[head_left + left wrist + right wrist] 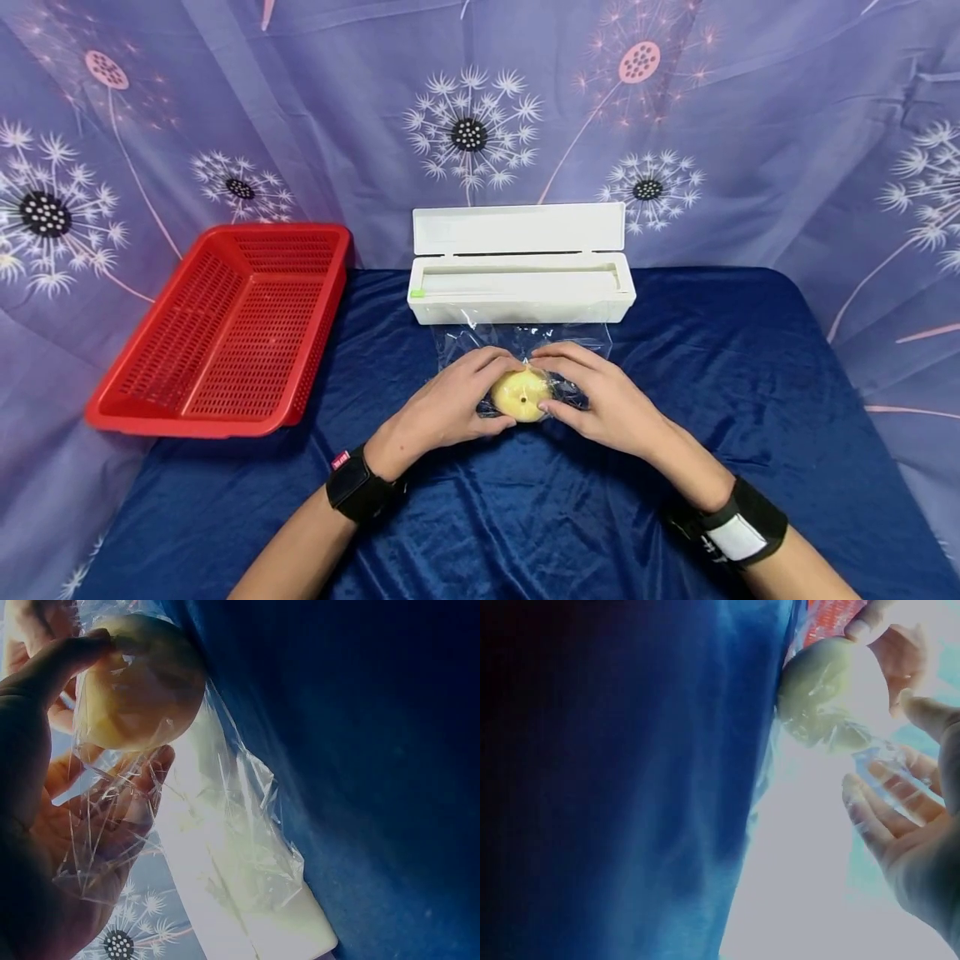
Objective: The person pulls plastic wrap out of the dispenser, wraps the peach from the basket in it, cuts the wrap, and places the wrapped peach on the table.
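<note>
A round yellow fruit with a small dark spot sits partly in clear plastic wrap over the table. My left hand holds it from the left, and in the left wrist view the thumb presses its skin while wrap crosses the fingers. At the other side is my right hand, its thumb tip by the fruit's lower right edge. Creased wrap runs from the fruit to the right fingers. The wrap reaches back to a long white dispenser box, whose lid stands raised.
On the left stands a red perforated plastic basket. Dark blue cloth covers the table, and a purple curtain with dandelion prints hangs behind it. A small green piece shows on the box's left front.
</note>
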Tool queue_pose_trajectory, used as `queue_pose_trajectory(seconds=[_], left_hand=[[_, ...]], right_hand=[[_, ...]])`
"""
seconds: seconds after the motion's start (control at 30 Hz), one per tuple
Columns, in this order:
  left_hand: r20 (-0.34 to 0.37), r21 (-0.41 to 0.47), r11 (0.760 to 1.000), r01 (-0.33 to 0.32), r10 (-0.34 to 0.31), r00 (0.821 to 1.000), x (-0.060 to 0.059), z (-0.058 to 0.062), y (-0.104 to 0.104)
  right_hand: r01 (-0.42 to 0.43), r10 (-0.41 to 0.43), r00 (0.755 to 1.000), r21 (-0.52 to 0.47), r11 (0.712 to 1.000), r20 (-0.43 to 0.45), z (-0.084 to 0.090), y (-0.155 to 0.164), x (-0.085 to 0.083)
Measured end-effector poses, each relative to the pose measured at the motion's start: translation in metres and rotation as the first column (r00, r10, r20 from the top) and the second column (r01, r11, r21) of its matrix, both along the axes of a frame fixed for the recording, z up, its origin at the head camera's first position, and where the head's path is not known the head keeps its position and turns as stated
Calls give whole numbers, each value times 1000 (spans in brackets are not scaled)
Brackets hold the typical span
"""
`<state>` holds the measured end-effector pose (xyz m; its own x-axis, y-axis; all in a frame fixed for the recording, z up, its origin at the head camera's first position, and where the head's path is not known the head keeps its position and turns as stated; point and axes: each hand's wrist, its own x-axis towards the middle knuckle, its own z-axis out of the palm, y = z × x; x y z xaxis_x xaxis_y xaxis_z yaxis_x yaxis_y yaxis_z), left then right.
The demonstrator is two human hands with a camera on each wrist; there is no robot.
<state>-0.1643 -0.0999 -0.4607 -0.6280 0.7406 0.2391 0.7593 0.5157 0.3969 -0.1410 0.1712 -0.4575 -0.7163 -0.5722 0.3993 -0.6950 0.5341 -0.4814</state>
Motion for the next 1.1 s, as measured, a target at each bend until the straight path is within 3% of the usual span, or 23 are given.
queue_pose_trajectory(seconds=[0.2, 0.33, 0.53, 0.77, 1.1], left_hand=[[39, -8, 1000, 0, 1, 999, -5, 1, -1], [63, -11, 1000, 2, -1, 998, -8, 1, -2], [106, 0, 1000, 1, -1, 994, -12, 0, -2], [155, 16, 1000, -7, 5, 988, -16, -1, -2], [222, 21, 999, -34, 29, 975, -20, -3, -5]], right_hand=[[7, 1, 987, 49, 999, -163, 5, -7, 3], [15, 7, 977, 100, 995, -215, 3, -10, 5], [32, -5, 985, 156, 987, -171, -1, -12, 7], [36, -12, 986, 141, 989, -167, -4, -13, 4], [33, -30, 999, 102, 994, -31, 0, -13, 0]])
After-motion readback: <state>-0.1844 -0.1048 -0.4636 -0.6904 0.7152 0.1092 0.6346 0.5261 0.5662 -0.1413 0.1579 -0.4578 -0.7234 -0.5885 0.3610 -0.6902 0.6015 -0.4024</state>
